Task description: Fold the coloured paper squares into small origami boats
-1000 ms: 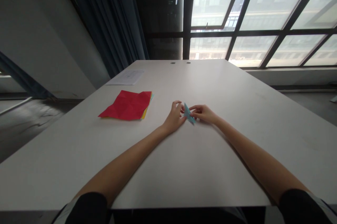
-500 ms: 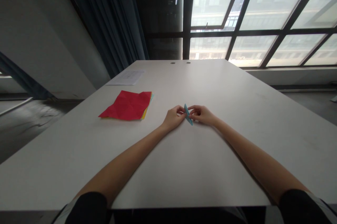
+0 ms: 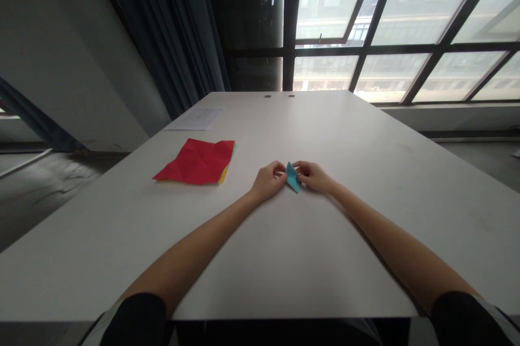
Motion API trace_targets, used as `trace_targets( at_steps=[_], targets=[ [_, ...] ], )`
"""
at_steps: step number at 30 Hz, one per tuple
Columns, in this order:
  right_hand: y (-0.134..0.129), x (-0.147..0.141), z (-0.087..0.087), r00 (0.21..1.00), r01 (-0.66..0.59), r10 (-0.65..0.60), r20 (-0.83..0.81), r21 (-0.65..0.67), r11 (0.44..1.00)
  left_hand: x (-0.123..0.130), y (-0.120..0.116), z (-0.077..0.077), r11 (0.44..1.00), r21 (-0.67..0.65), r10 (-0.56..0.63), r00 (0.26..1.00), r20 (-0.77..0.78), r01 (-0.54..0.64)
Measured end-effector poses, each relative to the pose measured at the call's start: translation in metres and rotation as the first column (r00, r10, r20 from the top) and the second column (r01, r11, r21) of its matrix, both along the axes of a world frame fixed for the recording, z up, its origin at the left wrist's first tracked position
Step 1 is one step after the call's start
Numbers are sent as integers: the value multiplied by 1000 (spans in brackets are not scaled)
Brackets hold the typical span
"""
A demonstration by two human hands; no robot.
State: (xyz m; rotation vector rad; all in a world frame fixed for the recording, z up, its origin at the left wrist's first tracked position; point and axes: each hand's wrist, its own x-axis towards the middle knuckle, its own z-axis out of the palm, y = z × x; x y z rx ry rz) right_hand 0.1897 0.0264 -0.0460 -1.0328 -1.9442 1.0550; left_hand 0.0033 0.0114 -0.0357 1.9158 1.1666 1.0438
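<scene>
A small folded piece of blue paper (image 3: 292, 178) is held between my two hands over the middle of the white table (image 3: 300, 248). My left hand (image 3: 270, 180) pinches its left edge with fingers bent. On the other side, my right hand (image 3: 312, 176) grips the right edge, its fingertips partly hidden behind the paper. One broad face of the paper shows, with pointed ends at top and bottom.
Left of my hands lies a stack of coloured sheets, a creased red sheet (image 3: 199, 162) on top, with yellow and light blue edges showing. Farther back at the left edge is a white printed sheet (image 3: 195, 119). Two dark round spots mark the table's far end.
The blue paper has turned from nearly edge-on, so that its broad face now shows. My right hand's fingers have moved slightly behind it; my left hand has barely moved.
</scene>
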Motion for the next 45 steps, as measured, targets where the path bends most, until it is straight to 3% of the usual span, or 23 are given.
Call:
trace_targets(
  at_steps=[5, 8, 13, 17, 19, 23, 27, 30, 33, 37, 45],
  targets=[
    [0, -3, 1, 991, 110, -116, 69, 85, 990, 1, -2, 0, 996, 86, 22, 996, -86, -15],
    [-1, -7, 3, 990, 139, -140, -12, -9, 990, 2, -3, 0, 997, 75, 32, 999, -41, -29],
    [0, -11, 6, 937, 187, -231, -263, -181, 965, 4, 4, -2, 998, -59, 15, 982, 187, -4],
    [2, -9, 6, 863, 96, -249, -440, -340, 936, 2, 11, -2, 953, -302, 95, 900, 426, 42],
    [3, -7, 7, 837, 31, -241, -491, -397, 917, 1, 13, 0, 934, -351, 118, 865, 487, 71],
    [3, -4, 9, 795, -17, -261, -548, -450, 893, 0, 11, 1, 955, -258, 2, 869, 495, 145],
    [1, -4, 11, 786, -67, -258, -561, -493, 867, 1, 9, 0, 972, -174, -73, 912, 403, 155],
    [0, -6, 10, 804, -135, -195, -561, -493, 860, 1, 10, -2, 986, -142, -33, 930, 366, 91],
    [-1, -8, 9, 841, -140, -129, -526, -440, 887, 1, 11, -4, 980, -192, 26, 921, 390, 54],
    [-2, -10, 9, 888, -51, -126, -443, -366, 929, 2, 11, -5, 966, -239, 6, 918, 396, 96],
    [-4, -14, 11, 905, 106, -219, -364, -306, 946, 3, 9, -6, 953, -276, -28, 941, 339, 128]
  ],
)
